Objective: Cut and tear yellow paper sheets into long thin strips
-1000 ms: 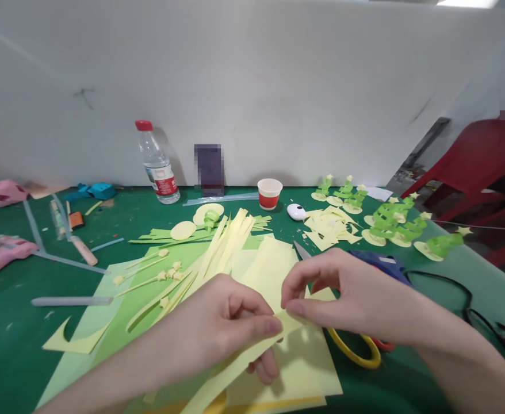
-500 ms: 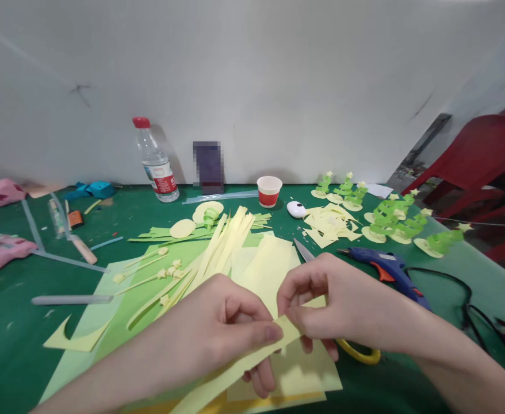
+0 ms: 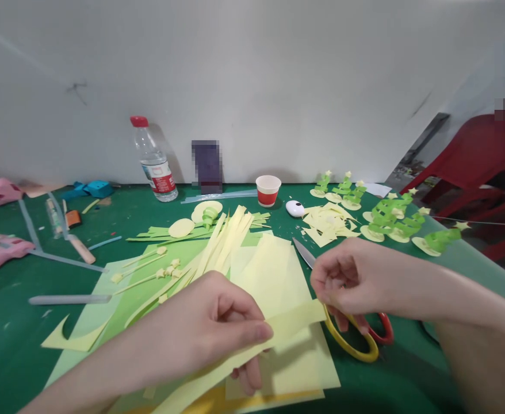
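Two half-curled hands (just apart)

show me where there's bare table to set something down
Bare table shows left of the cut scrap, and between bottle and blue pieces. Crowded around left hand and right hand: strip, sheets, scissors.

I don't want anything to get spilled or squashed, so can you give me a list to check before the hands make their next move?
1. Left hand has the paper strip: ok, pinched between thumb and fingers.
2. Right hand grips the strip's end: cannot tell; its fingertips are at the end, but the grip isn't clear.
3. Scissors fully in sight: not ok, the right hand partly hides them.
4. Bottle closed: ok, its red cap is on.
5. Cup standing upright: ok; what's inside, cannot tell.
6. Green paper spirals away from both hands: ok, they're farther back on the right.
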A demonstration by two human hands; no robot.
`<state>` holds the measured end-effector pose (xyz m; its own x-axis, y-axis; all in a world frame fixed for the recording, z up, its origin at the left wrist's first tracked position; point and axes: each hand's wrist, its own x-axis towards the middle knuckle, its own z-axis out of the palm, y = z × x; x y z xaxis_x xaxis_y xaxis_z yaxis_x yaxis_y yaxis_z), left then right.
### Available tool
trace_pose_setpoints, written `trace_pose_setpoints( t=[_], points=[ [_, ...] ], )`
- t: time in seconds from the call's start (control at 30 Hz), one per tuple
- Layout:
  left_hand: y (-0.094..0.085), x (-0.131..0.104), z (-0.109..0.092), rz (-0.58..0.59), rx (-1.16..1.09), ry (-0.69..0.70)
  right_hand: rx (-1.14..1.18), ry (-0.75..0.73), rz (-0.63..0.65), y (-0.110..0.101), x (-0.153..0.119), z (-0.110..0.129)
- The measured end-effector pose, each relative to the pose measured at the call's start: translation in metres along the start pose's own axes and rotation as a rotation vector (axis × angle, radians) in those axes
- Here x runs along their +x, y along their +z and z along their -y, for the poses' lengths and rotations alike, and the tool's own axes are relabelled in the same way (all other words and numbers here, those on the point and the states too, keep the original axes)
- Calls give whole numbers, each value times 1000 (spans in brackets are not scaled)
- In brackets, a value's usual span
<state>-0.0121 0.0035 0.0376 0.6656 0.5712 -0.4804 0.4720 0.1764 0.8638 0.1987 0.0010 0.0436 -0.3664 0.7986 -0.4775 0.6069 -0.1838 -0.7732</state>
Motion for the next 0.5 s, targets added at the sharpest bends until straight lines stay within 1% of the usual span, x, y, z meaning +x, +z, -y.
trace_pose_setpoints(
  t=[0.07,0.13,0.2,0.23,0.3,0.4,0.5],
  points=[
    [-1,0,0,3,10,-1,-61,-61,-105,-7,-1,-2],
    [-2,0,-1,-4,42,-10,-129,-170,-220,-9,-3,-3],
    [-1,1,-1,-3,77,-28,-186,-285,-264,-5,-3,-1],
    [0,2,-1,6,84,-43,-200,-325,-252,0,-2,1],
    [2,5,-1,30,90,-61,-184,-353,-171,13,1,3],
    [5,6,-1,46,97,-68,-96,-339,-67,30,8,4],
    [5,5,1,39,123,-64,-26,-324,-22,37,13,3]
  ],
)
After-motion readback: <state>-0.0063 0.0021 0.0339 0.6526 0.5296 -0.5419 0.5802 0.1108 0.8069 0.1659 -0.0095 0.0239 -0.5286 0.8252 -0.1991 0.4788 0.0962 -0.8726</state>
